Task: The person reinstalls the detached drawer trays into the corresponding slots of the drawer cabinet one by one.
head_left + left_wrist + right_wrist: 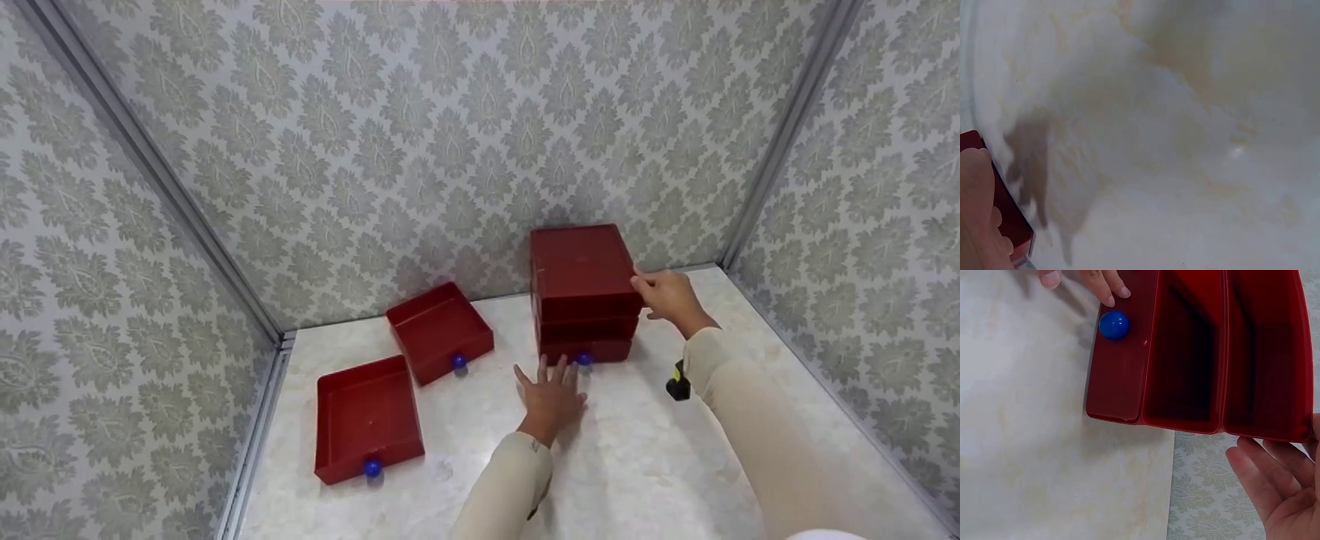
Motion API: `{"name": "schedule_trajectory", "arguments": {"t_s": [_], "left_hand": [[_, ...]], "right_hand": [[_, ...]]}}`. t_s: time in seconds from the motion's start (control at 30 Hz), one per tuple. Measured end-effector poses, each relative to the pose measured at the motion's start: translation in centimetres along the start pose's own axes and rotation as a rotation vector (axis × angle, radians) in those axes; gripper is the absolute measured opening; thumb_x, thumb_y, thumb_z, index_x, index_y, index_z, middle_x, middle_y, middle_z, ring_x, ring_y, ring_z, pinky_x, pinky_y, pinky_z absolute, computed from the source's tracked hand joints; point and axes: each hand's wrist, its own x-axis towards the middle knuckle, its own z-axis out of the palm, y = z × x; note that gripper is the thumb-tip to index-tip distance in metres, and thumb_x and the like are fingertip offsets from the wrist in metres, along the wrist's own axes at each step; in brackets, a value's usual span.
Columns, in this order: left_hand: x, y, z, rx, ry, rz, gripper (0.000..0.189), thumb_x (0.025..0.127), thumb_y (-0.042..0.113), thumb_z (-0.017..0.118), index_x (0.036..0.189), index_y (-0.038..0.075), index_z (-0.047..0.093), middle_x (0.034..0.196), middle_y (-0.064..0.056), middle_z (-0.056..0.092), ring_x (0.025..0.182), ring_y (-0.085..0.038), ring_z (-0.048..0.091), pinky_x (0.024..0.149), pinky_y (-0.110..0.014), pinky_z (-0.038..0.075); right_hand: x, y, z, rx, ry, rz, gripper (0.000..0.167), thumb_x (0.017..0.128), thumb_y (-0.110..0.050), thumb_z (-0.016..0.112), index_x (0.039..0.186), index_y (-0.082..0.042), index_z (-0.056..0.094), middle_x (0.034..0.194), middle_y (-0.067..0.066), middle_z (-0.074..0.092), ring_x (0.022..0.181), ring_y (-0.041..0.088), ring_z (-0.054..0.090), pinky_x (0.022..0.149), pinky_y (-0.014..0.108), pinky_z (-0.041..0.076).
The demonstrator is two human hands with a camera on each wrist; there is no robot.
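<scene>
A red drawer cabinet (581, 262) stands near the back wall, with two hollow slots (1185, 354) above a bottom drawer (1114, 377) that sits in place. The drawer front carries a round blue knob (1114, 325). My left hand (553, 401) has its fingers spread, fingertips at the drawer front beside the knob. At the cabinet's upper right edge, my right hand (667, 296) grips the corner, its fingers (1266, 467) against the side wall. Two red drawers with blue knobs lie on the table to the left, one farther back (442, 326) and one nearer (367, 420).
A small black and yellow object (679, 384) lies on the pale table (600, 465), partly behind my right sleeve. Patterned wall panels (480, 135) with grey metal corner posts (787, 135) enclose the back and both sides.
</scene>
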Motion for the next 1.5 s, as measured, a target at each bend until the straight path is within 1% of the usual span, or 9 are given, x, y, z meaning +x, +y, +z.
{"name": "schedule_trajectory", "arguments": {"t_s": [0.23, 0.33, 0.43, 0.6, 0.73, 0.87, 1.13, 1.37, 1.5], "left_hand": [[0.6, -1.7, -0.3, -0.003, 0.144, 0.053, 0.057, 0.107, 0.058, 0.033, 0.158, 0.032, 0.038, 0.158, 0.008, 0.048, 0.149, -0.024, 0.042, 0.116, -0.072, 0.025], [0.8, -3.4, -0.9, 0.013, 0.238, 0.106, 0.044, 0.106, 0.048, 0.042, 0.132, 0.024, 0.067, 0.12, 0.003, 0.075, 0.118, -0.024, 0.068, 0.114, -0.065, 0.036], [1.0, -6.3, -1.4, 0.07, 0.348, 0.148, 0.028, 0.101, 0.037, 0.054, 0.099, 0.021, 0.077, 0.086, 0.0, 0.077, 0.086, -0.025, 0.072, 0.104, -0.059, 0.045], [0.8, -12.0, -1.1, 0.144, 0.466, 0.029, 0.03, 0.098, 0.037, 0.061, 0.114, 0.014, 0.071, 0.106, -0.008, 0.073, 0.101, -0.031, 0.066, 0.093, -0.056, 0.046], [0.3, -15.9, -0.6, 0.104, 0.399, -0.147, 0.064, 0.093, 0.051, 0.068, 0.144, 0.015, 0.054, 0.148, -0.015, 0.054, 0.139, -0.041, 0.046, 0.104, -0.07, 0.041], [0.0, -17.9, 0.3, -0.024, 0.271, -0.257, 0.085, 0.088, 0.053, 0.073, 0.158, 0.019, 0.038, 0.166, -0.018, 0.03, 0.152, -0.05, 0.024, 0.107, -0.081, 0.029], [-0.2, -18.0, 2.0, -0.218, 0.169, -0.261, 0.074, 0.098, 0.026, 0.069, 0.161, 0.02, 0.031, 0.156, -0.021, 0.047, 0.147, -0.054, 0.032, 0.106, -0.085, 0.021], [-0.5, -17.5, 3.2, -0.202, 0.212, -0.26, 0.083, 0.089, -0.001, 0.073, 0.159, 0.026, 0.037, 0.148, -0.021, 0.054, 0.143, -0.054, 0.04, 0.101, -0.089, 0.018], [-0.9, -17.3, 3.6, -0.142, 0.209, -0.259, 0.09, 0.086, 0.001, 0.079, 0.16, 0.027, 0.035, 0.151, -0.022, 0.051, 0.143, -0.055, 0.039, 0.101, -0.087, 0.025]], "right_hand": [[0.0, 0.2, -0.3, 0.008, -0.014, 0.018, 0.047, 0.108, -0.04, 0.048, 0.143, -0.012, 0.061, 0.085, 0.016, 0.063, 0.074, 0.02, 0.069, 0.067, 0.038, 0.064], [-0.1, 0.2, -0.2, 0.006, -0.012, 0.017, 0.046, 0.107, -0.041, 0.048, 0.139, -0.011, 0.064, 0.086, 0.017, 0.063, 0.077, 0.022, 0.068, 0.067, 0.039, 0.064], [-0.2, 0.3, -0.1, 0.019, -0.014, 0.022, 0.048, 0.107, -0.042, 0.048, 0.144, -0.013, 0.059, 0.095, 0.021, 0.066, 0.083, 0.025, 0.069, 0.068, 0.039, 0.064], [-0.2, 0.4, 0.3, 0.033, -0.015, 0.022, 0.05, 0.107, -0.043, 0.049, 0.147, -0.014, 0.054, 0.099, 0.024, 0.066, 0.085, 0.026, 0.071, 0.068, 0.038, 0.064], [-0.2, 0.4, 0.5, 0.019, 0.001, -0.006, 0.05, 0.107, -0.043, 0.049, 0.145, -0.013, 0.057, 0.093, 0.024, 0.066, 0.075, 0.021, 0.07, 0.065, 0.038, 0.063], [-0.3, 0.4, 0.4, 0.021, -0.011, -0.004, 0.05, 0.107, -0.043, 0.049, 0.149, -0.016, 0.053, 0.093, 0.024, 0.064, 0.072, 0.021, 0.067, 0.067, 0.039, 0.063], [-0.3, 0.1, 0.2, 0.021, -0.017, 0.008, 0.049, 0.108, -0.042, 0.048, 0.148, -0.014, 0.054, 0.088, 0.019, 0.062, 0.078, 0.026, 0.068, 0.069, 0.039, 0.064], [-0.4, 0.1, 0.1, 0.024, -0.021, 0.017, 0.048, 0.108, -0.041, 0.047, 0.147, -0.014, 0.055, 0.074, 0.013, 0.058, 0.073, 0.031, 0.068, 0.068, 0.042, 0.064], [-0.4, 0.1, 0.1, 0.031, -0.021, 0.01, 0.05, 0.108, -0.042, 0.046, 0.147, -0.012, 0.055, 0.088, 0.019, 0.062, 0.084, 0.034, 0.07, 0.068, 0.042, 0.064]]}}
